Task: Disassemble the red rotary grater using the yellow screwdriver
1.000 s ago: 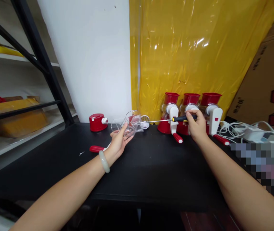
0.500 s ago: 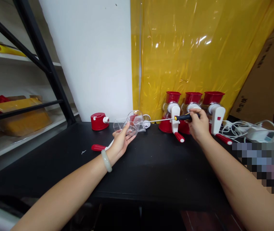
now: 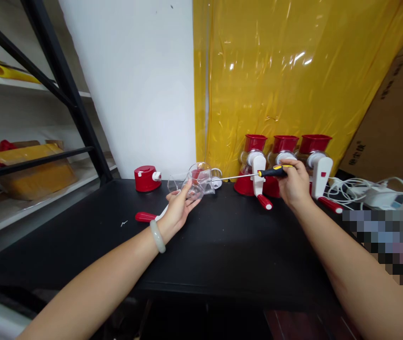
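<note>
My left hand is closed around a clear plastic housing, held on its side above the black table. In my right hand is a screwdriver with a black and yellow handle. Its long shaft points left, and the tip meets the right end of the housing. Past my left wrist shows a crank handle with a red grip, partly hidden by the hand. A red round base with a white knob sits behind it. Two small screws lie to the left.
Three red-and-white rotary graters stand at the back right, close behind my right hand. Behind the housing is a grater drum. White cables and a power strip lie at the right. A black metal frame rises at the left.
The screwdriver's handle has turned a little in my right hand, showing more yellow. The housing stays in my left hand, almost unmoved. The whole view has shifted slightly.
</note>
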### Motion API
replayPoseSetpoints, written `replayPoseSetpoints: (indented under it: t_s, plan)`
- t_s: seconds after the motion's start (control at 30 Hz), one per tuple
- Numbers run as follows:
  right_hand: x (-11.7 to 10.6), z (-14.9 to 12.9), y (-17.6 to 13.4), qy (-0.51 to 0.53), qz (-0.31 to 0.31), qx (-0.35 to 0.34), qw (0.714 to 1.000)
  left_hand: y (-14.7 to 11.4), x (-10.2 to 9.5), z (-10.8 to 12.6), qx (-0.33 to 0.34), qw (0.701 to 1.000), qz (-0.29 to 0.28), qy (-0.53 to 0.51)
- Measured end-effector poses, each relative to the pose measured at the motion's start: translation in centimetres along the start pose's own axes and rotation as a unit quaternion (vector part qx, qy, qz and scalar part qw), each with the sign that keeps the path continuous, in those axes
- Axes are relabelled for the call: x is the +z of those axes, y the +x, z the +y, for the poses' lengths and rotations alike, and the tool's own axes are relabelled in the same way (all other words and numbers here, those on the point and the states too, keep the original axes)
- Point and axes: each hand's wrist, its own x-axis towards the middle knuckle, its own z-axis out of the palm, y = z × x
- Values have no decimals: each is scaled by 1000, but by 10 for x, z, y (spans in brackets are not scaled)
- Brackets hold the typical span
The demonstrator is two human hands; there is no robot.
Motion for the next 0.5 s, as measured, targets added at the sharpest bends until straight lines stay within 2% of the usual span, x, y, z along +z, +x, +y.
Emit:
replayPoseSetpoints:
  t_s: [0.23,0.37,0.43,0.5]
  plan:
    - [-1,0,0,39,-18,14,999,0,0,0,0,1000,2,0]
    - [-3,5,2,55,2,25,998,0,0,1,2,1000,-2,8]
    - [-7,8,4,25,3,7,1000,-1,-1,1,3,1000,-3,10]
    - [-13,10,4,-48,-15,-32,998,0,-1,0,4,1000,-4,10]
